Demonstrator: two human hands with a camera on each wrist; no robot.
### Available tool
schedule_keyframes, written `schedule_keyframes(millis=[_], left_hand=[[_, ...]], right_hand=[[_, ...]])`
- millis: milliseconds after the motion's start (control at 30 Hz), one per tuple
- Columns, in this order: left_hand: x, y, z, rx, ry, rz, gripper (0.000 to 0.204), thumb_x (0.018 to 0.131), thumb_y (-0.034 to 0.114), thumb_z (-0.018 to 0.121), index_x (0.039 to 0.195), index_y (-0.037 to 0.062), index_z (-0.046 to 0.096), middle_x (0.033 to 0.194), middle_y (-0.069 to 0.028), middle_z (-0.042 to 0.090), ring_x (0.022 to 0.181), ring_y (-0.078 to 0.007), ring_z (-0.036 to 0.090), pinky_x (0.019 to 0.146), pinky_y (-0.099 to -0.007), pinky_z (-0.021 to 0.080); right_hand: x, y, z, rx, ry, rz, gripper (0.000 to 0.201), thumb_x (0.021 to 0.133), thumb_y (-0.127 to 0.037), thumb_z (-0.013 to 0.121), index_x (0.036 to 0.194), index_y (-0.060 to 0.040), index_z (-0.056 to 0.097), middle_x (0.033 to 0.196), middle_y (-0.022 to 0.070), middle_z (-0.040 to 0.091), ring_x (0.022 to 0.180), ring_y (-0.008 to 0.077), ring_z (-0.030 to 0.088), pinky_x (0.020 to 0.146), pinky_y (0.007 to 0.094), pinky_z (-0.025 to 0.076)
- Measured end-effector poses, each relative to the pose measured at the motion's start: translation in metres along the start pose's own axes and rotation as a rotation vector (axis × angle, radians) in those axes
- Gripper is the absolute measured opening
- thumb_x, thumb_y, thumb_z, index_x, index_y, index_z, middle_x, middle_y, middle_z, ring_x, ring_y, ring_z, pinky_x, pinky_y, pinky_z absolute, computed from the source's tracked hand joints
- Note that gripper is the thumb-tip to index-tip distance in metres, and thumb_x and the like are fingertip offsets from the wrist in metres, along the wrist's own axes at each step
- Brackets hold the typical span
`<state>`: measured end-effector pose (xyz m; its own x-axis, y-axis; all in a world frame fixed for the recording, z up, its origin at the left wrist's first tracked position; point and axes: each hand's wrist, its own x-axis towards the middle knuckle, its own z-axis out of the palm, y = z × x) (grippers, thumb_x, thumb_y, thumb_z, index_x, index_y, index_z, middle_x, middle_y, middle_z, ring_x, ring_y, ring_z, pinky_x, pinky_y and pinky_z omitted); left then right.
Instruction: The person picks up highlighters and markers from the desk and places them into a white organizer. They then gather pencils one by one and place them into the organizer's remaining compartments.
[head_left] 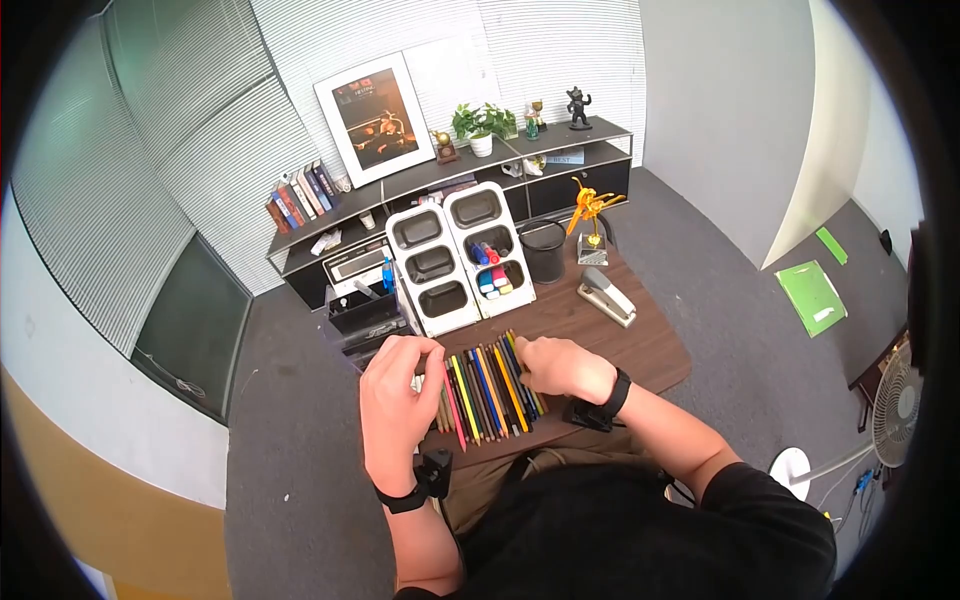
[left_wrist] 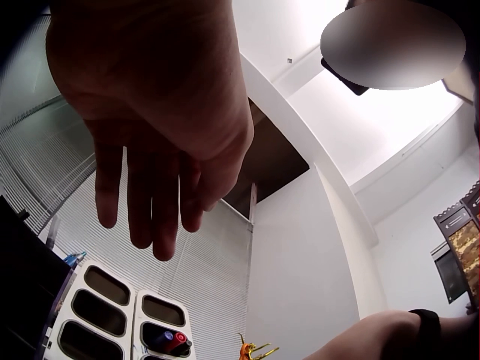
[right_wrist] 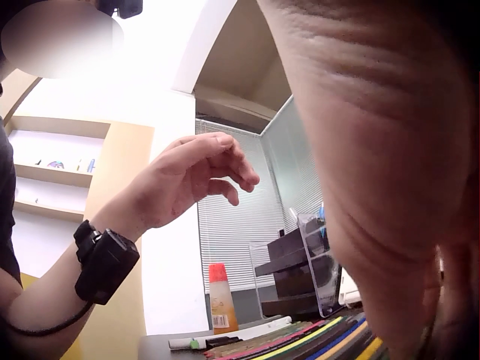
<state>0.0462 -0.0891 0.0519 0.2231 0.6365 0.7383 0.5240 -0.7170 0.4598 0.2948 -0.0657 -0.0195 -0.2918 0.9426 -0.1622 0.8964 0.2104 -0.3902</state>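
A row of colored pencils lies side by side on the brown desk in the head view. My left hand is raised over the row's left end, its fingers loosely bent with nothing held. In the left wrist view the fingers of that left hand hang apart, free of any object. At the row's right end, my right hand has its fingertips down on the pencils; I cannot tell whether it pinches one. The right wrist view shows the pencils low beside the palm, with the fingertips hidden.
Behind the pencils stands a white organizer with black bins, some holding markers. To its right are a black mesh cup, a stapler and an orange figurine. A red-capped bottle stands beyond a white marker.
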Motion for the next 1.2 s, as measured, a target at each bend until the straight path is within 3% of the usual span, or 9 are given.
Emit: schedule_keyframes(millis=[67, 167, 400, 500, 700, 800, 867, 1133, 1200], left_hand=[[0.0, 0.0, 0.0, -0.001, -0.001, -0.002, 0.006, 0.095, 0.0, 0.076, 0.096, -0.0013, 0.07, 0.088, -0.0137, 0.07, 0.076, -0.0294, 0.071, 0.069, -0.0387, 0.055], [0.0, 0.001, -0.001, -0.001, -0.003, -0.003, 0.006, 0.095, 0.0, 0.076, 0.096, -0.0014, 0.07, 0.087, -0.0139, 0.071, 0.077, -0.0297, 0.072, 0.069, -0.0387, 0.055], [-0.001, 0.0, 0.0, 0.006, -0.012, -0.014, 0.005, 0.095, 0.001, 0.076, 0.096, -0.0012, 0.071, 0.088, -0.0141, 0.071, 0.077, -0.0302, 0.072, 0.069, -0.0392, 0.055], [-0.001, 0.002, -0.001, 0.012, -0.027, -0.025, 0.004, 0.097, 0.001, 0.074, 0.096, -0.0022, 0.071, 0.089, -0.0137, 0.072, 0.078, -0.0285, 0.071, 0.072, -0.0375, 0.056], [-0.001, 0.0, 0.0, 0.026, -0.065, -0.044, 0.003, 0.098, 0.0, 0.073, 0.1, -0.0023, 0.072, 0.091, -0.0119, 0.073, 0.081, -0.0248, 0.07, 0.074, -0.0351, 0.057], [0.0, 0.001, 0.009, -0.014, -0.043, -0.041, 0.009, 0.097, -0.001, 0.074, 0.106, -0.0012, 0.073, 0.096, -0.0104, 0.073, 0.082, -0.023, 0.07, 0.072, -0.0338, 0.056], [0.001, 0.007, 0.014, -0.061, -0.01, -0.052, 0.013, 0.097, -0.001, 0.075, 0.11, -0.0006, 0.074, 0.098, -0.0096, 0.073, 0.083, -0.0221, 0.07, 0.071, -0.0331, 0.055], [-0.002, -0.005, 0.016, -0.104, -0.148, -0.01, 0.018, 0.094, -0.001, 0.08, 0.111, -0.0021, 0.074, 0.096, -0.0075, 0.072, 0.073, -0.0145, 0.062, 0.065, -0.0302, 0.049], [-0.003, -0.006, 0.02, -0.096, -0.074, -0.018, 0.016, 0.094, -0.002, 0.08, 0.108, -0.0023, 0.073, 0.093, -0.0072, 0.07, 0.07, -0.0137, 0.059, 0.063, -0.0299, 0.047]], right_hand=[[0.005, 0.002, 0.009, 0.015, 0.206, 0.005, 0.037, 0.094, -0.015, 0.077, 0.119, 0.0036, 0.057, 0.101, 0.0294, 0.077, 0.1, 0.0473, 0.075, 0.085, 0.0549, 0.061], [0.013, 0.006, 0.016, -0.001, 0.313, 0.023, 0.033, 0.094, -0.012, 0.076, 0.115, 0.004, 0.057, 0.1, 0.0308, 0.076, 0.103, 0.0475, 0.076, 0.089, 0.0543, 0.063], [0.026, 0.016, 0.024, 0.133, 0.373, 0.032, 0.034, 0.088, -0.007, 0.078, 0.112, 0.0055, 0.058, 0.1, 0.0316, 0.076, 0.106, 0.05, 0.074, 0.091, 0.0562, 0.062], [0.032, 0.026, 0.028, 0.14, 0.352, 0.083, 0.055, 0.086, -0.013, 0.083, 0.133, 0.0051, 0.061, 0.105, 0.0273, 0.078, 0.109, 0.0473, 0.074, 0.095, 0.0544, 0.06], [0.009, 0.004, -0.01, 0.306, 0.347, 0.033, 0.029, 0.086, -0.008, 0.075, 0.112, 0.0032, 0.067, 0.107, 0.0277, 0.077, 0.108, 0.0457, 0.074, 0.091, 0.0532, 0.061], [-0.006, -0.012, -0.031, 0.446, 0.339, -0.155, 0.023, 0.089, -0.007, 0.074, 0.112, -0.0034, 0.073, 0.105, 0.0183, 0.076, 0.102, 0.0386, 0.076, 0.086, 0.049, 0.061], [-0.016, -0.022, -0.039, 0.266, 0.525, -0.469, 0.022, 0.092, -0.003, 0.074, 0.114, -0.0048, 0.073, 0.102, 0.0135, 0.073, 0.094, 0.0361, 0.075, 0.079, 0.0456, 0.06], [-0.024, -0.029, -0.043, 0.217, 0.53, -0.56, 0.023, 0.094, -0.005, 0.076, 0.117, -0.0062, 0.073, 0.109, 0.0112, 0.069, 0.093, 0.0366, 0.074, 0.08, 0.0466, 0.061], [-0.026, -0.029, -0.046, 0.224, 0.588, -0.555, 0.028, 0.095, -0.008, 0.077, 0.123, -0.006, 0.072, 0.113, 0.0112, 0.069, 0.094, 0.0354, 0.074, 0.081, 0.046, 0.061]])
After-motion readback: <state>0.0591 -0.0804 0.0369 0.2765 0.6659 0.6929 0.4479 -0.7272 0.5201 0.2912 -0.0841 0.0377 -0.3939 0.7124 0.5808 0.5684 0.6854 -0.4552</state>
